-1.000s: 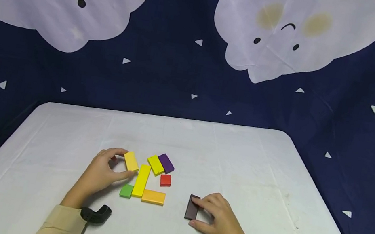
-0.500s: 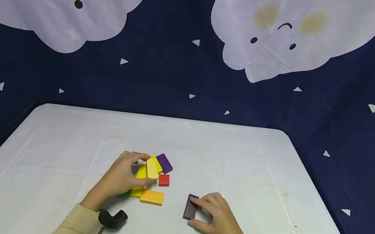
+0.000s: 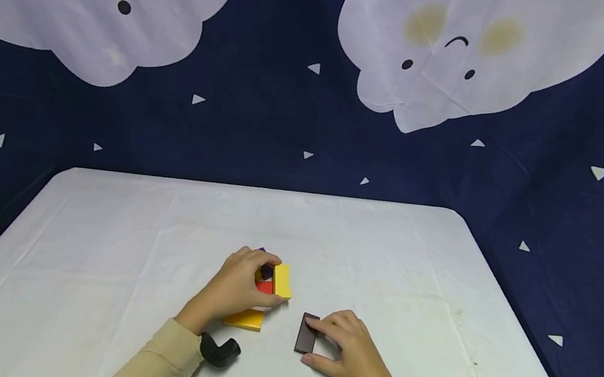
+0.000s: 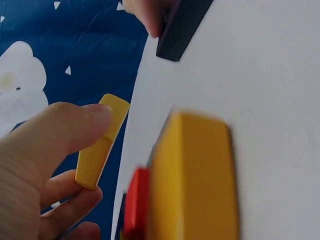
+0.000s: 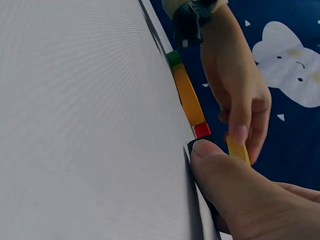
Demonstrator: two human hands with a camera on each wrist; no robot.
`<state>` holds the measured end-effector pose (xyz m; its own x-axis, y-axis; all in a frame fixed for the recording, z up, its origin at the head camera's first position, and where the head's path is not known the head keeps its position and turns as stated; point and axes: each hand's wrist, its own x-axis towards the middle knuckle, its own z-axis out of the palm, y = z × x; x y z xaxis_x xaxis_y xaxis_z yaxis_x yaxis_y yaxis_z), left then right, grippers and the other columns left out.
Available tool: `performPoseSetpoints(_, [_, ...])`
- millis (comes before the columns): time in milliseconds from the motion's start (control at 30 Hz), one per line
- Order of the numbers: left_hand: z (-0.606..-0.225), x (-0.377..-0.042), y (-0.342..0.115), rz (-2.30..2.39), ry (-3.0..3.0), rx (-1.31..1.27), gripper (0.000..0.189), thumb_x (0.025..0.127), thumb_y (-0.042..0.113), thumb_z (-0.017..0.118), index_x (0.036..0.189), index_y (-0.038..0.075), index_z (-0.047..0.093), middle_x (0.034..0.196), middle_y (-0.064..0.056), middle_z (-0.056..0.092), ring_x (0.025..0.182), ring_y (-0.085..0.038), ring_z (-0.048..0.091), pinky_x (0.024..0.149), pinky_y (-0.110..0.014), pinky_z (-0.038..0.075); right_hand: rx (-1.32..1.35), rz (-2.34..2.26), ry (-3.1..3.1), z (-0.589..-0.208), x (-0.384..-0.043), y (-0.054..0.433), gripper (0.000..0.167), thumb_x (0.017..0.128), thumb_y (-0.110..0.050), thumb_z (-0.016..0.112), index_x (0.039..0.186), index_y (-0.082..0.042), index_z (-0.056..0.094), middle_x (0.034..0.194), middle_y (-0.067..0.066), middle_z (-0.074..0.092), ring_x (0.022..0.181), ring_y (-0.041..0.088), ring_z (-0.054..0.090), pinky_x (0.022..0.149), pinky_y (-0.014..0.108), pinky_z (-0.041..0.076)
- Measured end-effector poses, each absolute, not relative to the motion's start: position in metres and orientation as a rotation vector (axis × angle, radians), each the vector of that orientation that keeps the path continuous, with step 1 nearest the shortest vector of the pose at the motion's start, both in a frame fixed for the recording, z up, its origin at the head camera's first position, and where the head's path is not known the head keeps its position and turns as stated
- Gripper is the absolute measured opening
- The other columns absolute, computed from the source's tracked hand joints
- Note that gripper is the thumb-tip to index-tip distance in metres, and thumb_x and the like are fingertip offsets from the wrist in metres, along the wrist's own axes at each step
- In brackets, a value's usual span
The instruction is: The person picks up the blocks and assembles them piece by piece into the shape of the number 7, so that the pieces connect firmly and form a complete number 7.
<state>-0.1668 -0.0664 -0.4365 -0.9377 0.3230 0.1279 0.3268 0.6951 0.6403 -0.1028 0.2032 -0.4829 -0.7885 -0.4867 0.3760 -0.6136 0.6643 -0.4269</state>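
Observation:
My left hand [image 3: 232, 286] pinches a light yellow rectangular block [image 3: 283, 281] between thumb and fingers. In the left wrist view that yellow block [image 4: 92, 162] is held off the table. My right hand [image 3: 352, 358] grips a dark brown rectangular block [image 3: 305, 337] by its sides, at the table surface. Under and behind the left hand a red block [image 3: 264, 287] and an orange block [image 3: 247, 320] are partly covered. Only a tip of the purple block [image 3: 262, 249] shows. A green block [image 5: 174, 58] appears in the right wrist view. The other yellow blocks are mostly hidden by the left hand.
A white-covered table [image 3: 420, 266] lies below both hands. Behind it hangs a dark blue cloth [image 3: 265, 123] with white clouds and small triangles. Black wrist devices [image 3: 219, 352] are worn at both sleeves.
My left hand has carried the light yellow block rightward, across the group of blocks, toward the dark brown one. The right hand and its block have stayed in place.

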Motion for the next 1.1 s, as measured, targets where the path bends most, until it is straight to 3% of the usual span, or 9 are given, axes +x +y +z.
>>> performPoseSetpoints(467, [-0.433, -0.18, -0.022, -1.092, -2.964, -0.743, 0.066, 0.072, 0.041, 0.086, 0.129, 0.015, 0.063, 0.125, 0.001, 0.066, 0.117, -0.018, 0.052, 0.106, -0.04, 0.041, 0.903, 0.805, -2.654, -0.484, -0.103, 0.203, 0.051, 0.08, -0.05, 0.078, 0.125, -0.027, 0.068, 0.105, -0.023, 0.061, 0.104, 0.001, 0.05, 0.086, 0.031, 0.045])
performPoseSetpoints(1100, [-0.445, -0.191, -0.015, -1.012, -3.058, -0.78, 0.065, 0.074, 0.044, 0.085, 0.13, 0.017, 0.063, 0.129, 0.001, 0.064, 0.117, -0.018, 0.051, 0.103, -0.039, 0.04, 0.908, 0.801, -2.65, -0.481, -0.103, 0.203, 0.049, 0.08, -0.05, 0.078, 0.122, -0.027, 0.07, 0.105, -0.022, 0.061, 0.105, 0.001, 0.05, 0.087, 0.031, 0.045])
